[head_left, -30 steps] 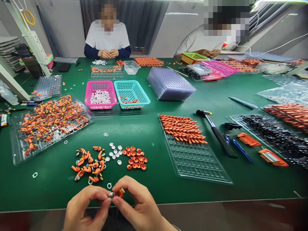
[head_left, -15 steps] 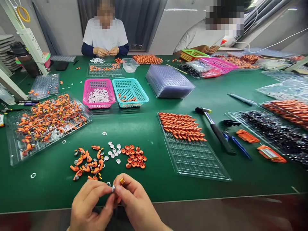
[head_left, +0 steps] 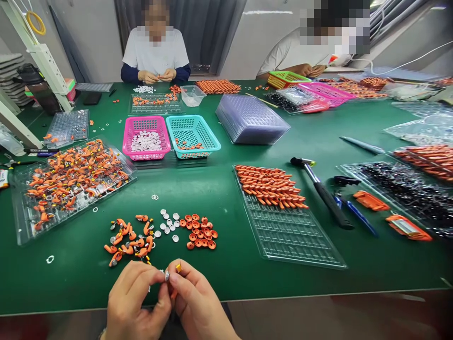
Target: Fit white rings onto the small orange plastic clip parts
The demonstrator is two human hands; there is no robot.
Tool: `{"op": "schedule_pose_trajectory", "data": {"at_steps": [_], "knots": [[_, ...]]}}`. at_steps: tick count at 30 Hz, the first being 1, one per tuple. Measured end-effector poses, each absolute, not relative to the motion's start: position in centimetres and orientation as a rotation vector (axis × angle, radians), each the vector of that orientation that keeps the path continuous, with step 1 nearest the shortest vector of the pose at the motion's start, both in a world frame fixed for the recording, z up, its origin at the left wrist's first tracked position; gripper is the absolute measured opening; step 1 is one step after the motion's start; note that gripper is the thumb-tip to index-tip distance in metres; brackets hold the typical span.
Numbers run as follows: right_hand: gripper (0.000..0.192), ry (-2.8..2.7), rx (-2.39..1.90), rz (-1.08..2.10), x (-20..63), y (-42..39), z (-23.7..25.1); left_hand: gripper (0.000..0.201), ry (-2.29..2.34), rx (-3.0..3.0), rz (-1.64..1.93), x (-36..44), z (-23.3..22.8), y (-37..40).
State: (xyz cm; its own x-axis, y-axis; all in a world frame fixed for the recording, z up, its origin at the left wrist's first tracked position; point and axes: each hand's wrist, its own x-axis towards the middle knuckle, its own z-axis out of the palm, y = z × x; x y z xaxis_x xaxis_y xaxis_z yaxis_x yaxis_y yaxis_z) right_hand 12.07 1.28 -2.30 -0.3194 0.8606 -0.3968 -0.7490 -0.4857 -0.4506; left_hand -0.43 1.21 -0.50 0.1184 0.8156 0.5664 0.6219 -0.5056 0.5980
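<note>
Near the table's front edge, my right hand (head_left: 200, 297) pinches a small orange part (head_left: 173, 295) with a yellow block (head_left: 179, 268) at its top and a silvery round face (head_left: 167, 275). Fingertips of my left hand (head_left: 136, 297) press against that silvery face from the other side; my fingers cover most of the part. Just beyond my hands lies a loose pile of curved orange parts (head_left: 130, 238) with yellow and silver bits. Beside it are several small white discs (head_left: 169, 222) and several orange cups (head_left: 198, 231).
A clear tray (head_left: 21, 226) heaped with orange parts lies left. Behind are a pink basket (head_left: 125, 139), a turquoise basket (head_left: 216, 146) and stacked trays (head_left: 251, 118). Rightward lie a half-filled tray (head_left: 293, 241), hammer (head_left: 329, 203) and blue-handled tool (head_left: 361, 217). Two people (head_left: 155, 52) (head_left: 286, 52) sit opposite.
The view has shifted slightly. Both my hands keep nearly the same pinch on the orange part, my left hand covering a bit more of the pile's near edge.
</note>
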Motion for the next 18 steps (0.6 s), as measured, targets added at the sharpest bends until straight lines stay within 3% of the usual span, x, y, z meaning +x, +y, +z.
{"op": "schedule_pose_trajectory", "data": {"at_steps": [12,18], "knots": [[0.031,-0.204,-0.693,2.212,13.0,2.0,-2.2,0.018,1.333,2.189,1.219,-0.9,0.0,1.2],[0.027,-0.272,-0.673,2.164,15.4,2.2,-2.4,0.016,1.368,2.266,0.916,-2.3,0.0,1.8]]}}
